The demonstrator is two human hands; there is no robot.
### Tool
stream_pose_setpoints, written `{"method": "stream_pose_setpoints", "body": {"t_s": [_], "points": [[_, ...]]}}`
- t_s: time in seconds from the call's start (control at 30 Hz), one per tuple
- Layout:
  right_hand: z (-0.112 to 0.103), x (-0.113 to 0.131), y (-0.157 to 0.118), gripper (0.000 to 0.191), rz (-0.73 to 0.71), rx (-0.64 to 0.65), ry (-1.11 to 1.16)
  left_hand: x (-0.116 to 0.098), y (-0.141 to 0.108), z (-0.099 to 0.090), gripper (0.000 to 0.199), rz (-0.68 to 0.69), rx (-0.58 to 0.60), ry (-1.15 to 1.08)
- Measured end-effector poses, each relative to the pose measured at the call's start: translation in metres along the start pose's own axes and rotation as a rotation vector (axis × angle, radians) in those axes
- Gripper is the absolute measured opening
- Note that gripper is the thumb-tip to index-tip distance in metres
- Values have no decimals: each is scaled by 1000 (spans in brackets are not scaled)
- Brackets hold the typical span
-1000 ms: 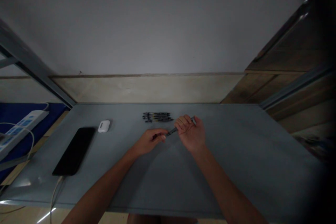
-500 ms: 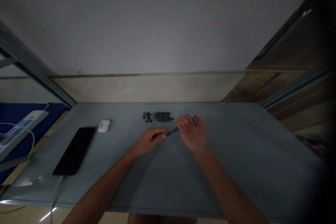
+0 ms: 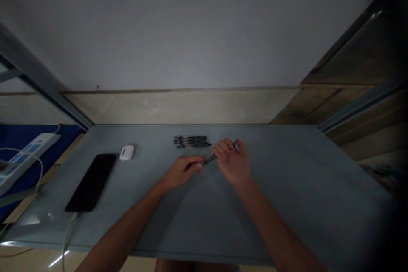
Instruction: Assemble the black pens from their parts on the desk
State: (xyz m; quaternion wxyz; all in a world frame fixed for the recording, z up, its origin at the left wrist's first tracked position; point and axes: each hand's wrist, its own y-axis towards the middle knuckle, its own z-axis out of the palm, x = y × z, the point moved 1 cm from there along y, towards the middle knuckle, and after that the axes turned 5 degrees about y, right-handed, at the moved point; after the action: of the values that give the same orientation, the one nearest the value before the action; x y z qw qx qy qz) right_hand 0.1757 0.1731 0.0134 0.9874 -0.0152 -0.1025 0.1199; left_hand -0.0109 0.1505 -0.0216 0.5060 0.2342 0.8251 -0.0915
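Note:
A dark pen (image 3: pixel 211 159) is held slantwise between my two hands, above the grey table. My left hand (image 3: pixel 184 171) pinches its lower left end between thumb and fingertips. Curled fingers of my right hand (image 3: pixel 233 159) wrap round its upper part, and the tip pokes out by the thumb. Just beyond the hands, several dark pens (image 3: pixel 191 140) lie side by side in a row on the tabletop.
On the left of the grey table (image 3: pixel 287 204) lie a black phone (image 3: pixel 92 182) with a cable (image 3: pixel 67 233) and a white earbud case (image 3: pixel 126 152). A white power strip (image 3: pixel 27 157) rests on blue cloth at far left. A wall (image 3: pixel 197 106) bounds the back.
Both hands keep their hold on the pen and have hardly moved. The whole view has shifted very slightly.

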Motion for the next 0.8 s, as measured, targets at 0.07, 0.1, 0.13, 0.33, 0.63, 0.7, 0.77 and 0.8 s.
{"method": "stream_pose_setpoints", "body": {"t_s": [0.07, 0.1, 0.13, 0.33, 0.63, 0.7, 0.77, 0.8], "points": [[-1, 2, 1, 40, -12, 1, -13, -1, 0, -1, 40, 3, -4, -1], [-2, 2, 1, 39, -17, 4, -15, -2, 0, -1, 41, 6, -4, -3], [-2, 3, 1, 39, -20, 7, -13, -2, 0, -1, 41, 11, -2, -4], [2, -3, -3, 43, -22, -1, 26, -3, 0, 0, 39, 21, 11, 3], [2, -3, -2, 46, -46, -26, -57, -7, 0, -1, 40, 17, 8, 35], [2, -3, -1, 41, -57, -36, -141, -7, 1, -1, 39, 7, 7, 31], [3, -4, 0, 37, -96, -50, -237, -6, 1, -1, 38, -6, 13, 11], [3, -6, 0, 35, -128, -54, -280, -6, 1, -1, 37, -12, 14, -15]]}}
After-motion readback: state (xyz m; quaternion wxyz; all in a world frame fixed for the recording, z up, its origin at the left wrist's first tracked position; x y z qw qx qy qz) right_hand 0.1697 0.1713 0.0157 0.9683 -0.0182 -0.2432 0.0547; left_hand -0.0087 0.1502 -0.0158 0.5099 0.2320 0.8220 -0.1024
